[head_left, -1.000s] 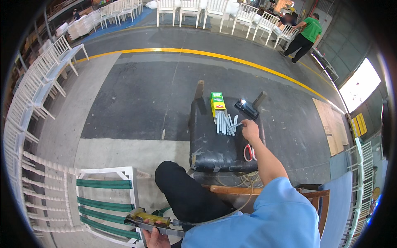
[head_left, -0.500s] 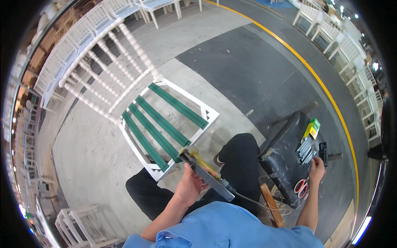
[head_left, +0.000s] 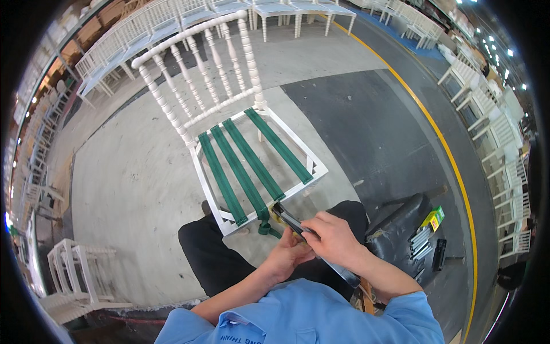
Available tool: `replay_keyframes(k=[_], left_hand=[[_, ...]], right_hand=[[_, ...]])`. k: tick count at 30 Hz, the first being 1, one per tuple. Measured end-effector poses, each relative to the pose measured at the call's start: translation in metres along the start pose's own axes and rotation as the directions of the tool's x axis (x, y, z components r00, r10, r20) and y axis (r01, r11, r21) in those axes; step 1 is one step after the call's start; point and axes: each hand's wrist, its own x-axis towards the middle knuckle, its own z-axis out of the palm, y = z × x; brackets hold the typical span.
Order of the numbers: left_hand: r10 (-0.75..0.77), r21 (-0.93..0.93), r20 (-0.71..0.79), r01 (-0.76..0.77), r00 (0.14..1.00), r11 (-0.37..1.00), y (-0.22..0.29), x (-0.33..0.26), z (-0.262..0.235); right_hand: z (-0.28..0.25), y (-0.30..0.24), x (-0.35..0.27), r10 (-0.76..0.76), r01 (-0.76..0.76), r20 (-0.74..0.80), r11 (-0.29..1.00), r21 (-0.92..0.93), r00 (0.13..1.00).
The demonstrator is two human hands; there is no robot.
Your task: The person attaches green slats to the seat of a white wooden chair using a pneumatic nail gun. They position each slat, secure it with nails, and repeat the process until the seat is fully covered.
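Observation:
My left hand [head_left: 286, 256] is wrapped around a staple gun [head_left: 291, 220], a tool with a long dark magazine and a yellow body mostly hidden under it. On top of the magazine lies my right hand [head_left: 337, 241], its fingers closed around it; whether a strip of staples is between them cannot be seen. Just beyond stands a white chair frame [head_left: 207, 184] with spindles in its back. Several green webbing straps [head_left: 268, 171] run from front to back across its open seat. One strap's loose end [head_left: 265, 227] hangs curled over the front rail, beside the gun's nose.
To my right, a worn black stool [head_left: 395, 225] carries silvery staple strips [head_left: 421, 243], a yellow-green box [head_left: 433, 218] and a black object [head_left: 439, 254]. A white chair [head_left: 73, 275] stands at lower left. Rows of white chairs [head_left: 497, 123] line the far sides.
My right hand has come from the staple strips on the stool to the staple gun's magazine. The gun has turned in my left hand, and the view has shifted, placing the chair further right.

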Motion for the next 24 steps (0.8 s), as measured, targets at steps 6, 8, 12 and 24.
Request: replay_keyframes(k=[6,8,12,24], left_hand=[[0.091,0.021,0.025,-0.092,0.995,0.996,-0.006,-0.006,0.006],[0.108,0.041,0.066,-0.111,0.992,0.993,-0.007,-0.007,0.008],[0.133,0.156,0.113,-0.150,0.985,0.976,-0.008,-0.009,0.009],[0.116,0.071,0.156,-0.128,0.981,0.989,0.005,-0.016,0.028]], right_hand=[[0.017,-0.008,0.008,0.000,0.009,0.053,0.984,-0.178,0.999],[0.021,-0.010,0.009,0.024,-0.011,0.057,0.973,-0.232,0.998],[0.023,0.000,0.006,-0.034,0.033,-0.009,0.993,-0.110,0.999],[0.071,0.109,-0.017,0.160,-0.596,0.657,-0.305,0.743,0.737]])
